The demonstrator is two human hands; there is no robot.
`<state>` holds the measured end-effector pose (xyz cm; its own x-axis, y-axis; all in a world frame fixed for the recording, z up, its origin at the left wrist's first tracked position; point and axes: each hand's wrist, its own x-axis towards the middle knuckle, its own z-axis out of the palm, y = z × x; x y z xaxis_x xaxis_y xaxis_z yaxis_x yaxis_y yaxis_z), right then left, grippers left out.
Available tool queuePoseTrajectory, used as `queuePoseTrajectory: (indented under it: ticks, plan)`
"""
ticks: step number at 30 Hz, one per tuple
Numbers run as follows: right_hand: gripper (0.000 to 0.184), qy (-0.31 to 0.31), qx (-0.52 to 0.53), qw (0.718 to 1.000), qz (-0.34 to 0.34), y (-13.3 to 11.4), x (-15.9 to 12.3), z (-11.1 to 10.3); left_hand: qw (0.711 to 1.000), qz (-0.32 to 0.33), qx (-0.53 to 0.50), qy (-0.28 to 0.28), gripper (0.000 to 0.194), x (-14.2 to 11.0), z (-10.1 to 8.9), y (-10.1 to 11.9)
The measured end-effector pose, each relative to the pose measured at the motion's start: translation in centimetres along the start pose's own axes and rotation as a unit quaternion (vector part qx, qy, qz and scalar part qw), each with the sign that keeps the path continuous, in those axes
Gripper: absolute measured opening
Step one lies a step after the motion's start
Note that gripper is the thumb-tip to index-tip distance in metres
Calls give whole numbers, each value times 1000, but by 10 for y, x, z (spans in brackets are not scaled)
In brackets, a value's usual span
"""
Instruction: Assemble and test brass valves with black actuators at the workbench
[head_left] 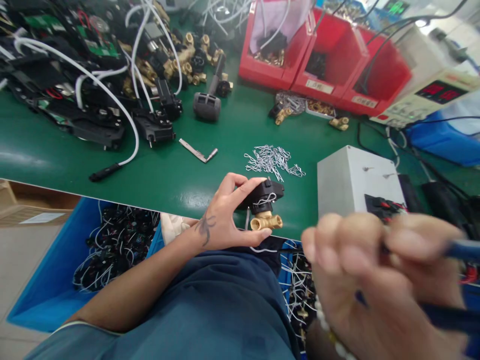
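My left hand point(227, 215) is closed around a brass valve with a black plastic housing point(267, 205), thumb below on the brass and fingers on top of the black part. A bent wire clip point(265, 199) sits at the neck between housing and brass. Blurred and close to the camera, my right hand point(375, 280) is curled around a tool with two dark blue handles point(463, 250); its working end is hidden. Just beyond the valve lies a pile of silver wire clips point(273, 160) on the green bench point(225, 132).
A mallet point(207, 106) and a small angled metal tool point(197, 151) lie on the bench. Black housings with white cables point(93, 125) crowd the left. Red bins point(277, 50) stand behind, a grey box point(352, 180) right. Blue crates point(48, 290) stand below the edge.
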<state>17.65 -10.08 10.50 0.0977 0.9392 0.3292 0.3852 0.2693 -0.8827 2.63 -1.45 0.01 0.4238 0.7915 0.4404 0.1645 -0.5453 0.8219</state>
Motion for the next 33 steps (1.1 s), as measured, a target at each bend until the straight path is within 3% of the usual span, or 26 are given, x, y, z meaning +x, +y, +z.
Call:
queuePoseTrajectory:
  ticks: [3,7,15,20,23,26,29,31,33]
  plan:
    - [15,40,-26,997,56,25,22,1,1000,-4,1,-7,76,1,0,1]
    - [17,-43,-165,981,96,47,36,-3,1000,-7,-4,-9,75,1,-1,1]
    - [13,-88,-178,978,63,34,38,1,1000,-9,-3,-15,72,3,-1,2]
    - [17,-148,-219,964,-35,31,45,-3,1000,19,-6,-18,73,2,-2,0]
    - [17,-223,-216,941,-133,32,51,-11,999,34,-15,-23,78,1,-1,-3]
    - [18,-271,-231,918,-177,32,55,-23,998,45,-26,-25,77,0,0,-5]
    - [11,-202,-294,925,-135,28,55,-36,999,22,-32,-20,74,2,0,-4]
    - [10,-64,-317,943,-77,28,51,-43,999,2,-32,-22,74,3,-1,-2]
    - [13,81,-277,957,-34,32,44,-46,999,-3,-33,-22,73,4,-2,-1]
